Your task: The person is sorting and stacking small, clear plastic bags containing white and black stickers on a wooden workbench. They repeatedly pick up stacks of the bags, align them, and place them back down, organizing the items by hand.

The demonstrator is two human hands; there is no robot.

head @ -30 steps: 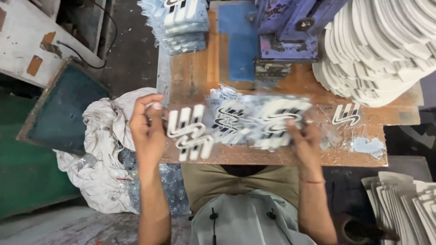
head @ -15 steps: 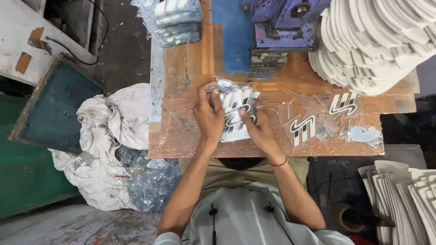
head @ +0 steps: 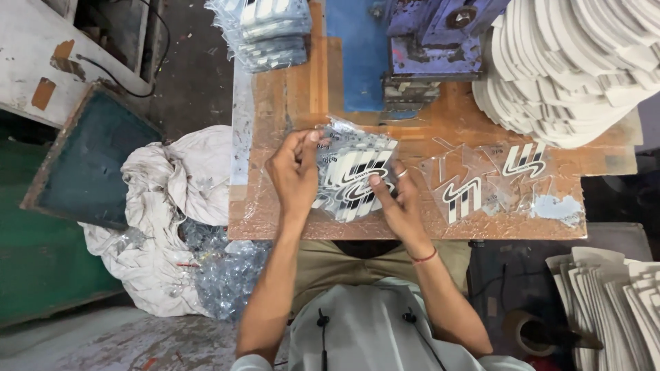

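Person seated at a worn wooden workbench (head: 289, 96), both hands over its front edge, left of the middle.

Held between the hands: a small bundle of clear film sheets (head: 354, 172), each carrying a black-and-white striped, wave-shaped sticker. The stripes slant in parallel, with a curved band crossing them. The film is glossy and wrinkled, its edges sticking out unevenly around the printed shapes. The bundle sits just above the bench top, tilted a little, its top corner pointing toward the blue press (head: 426, 48) at the back edge.

Left hand (head: 294, 172): thumb and forefinger pressed together on the bundle's upper left corner, the remaining fingers curled behind. Right hand (head: 399, 199): thumb lying across the printed face near the bundle's lower right, fingers underneath, so the stack is nipped from both sides. A red thread (head: 424, 257) circles the right wrist.

On the bench to the right, apart from the hands: two loose striped stickers (head: 491, 182) on film lying flat, and a scrap of pale blue film (head: 553, 206) near the front right corner. A big pile of white cut pieces (head: 570, 62) fills the back right corner. A stack of bagged stickers (head: 265, 31) sits at the back left corner.

Off the left edge: crumpled white cloth (head: 172, 185) and a heap of clear plastic scraps (head: 220, 268) on the floor.
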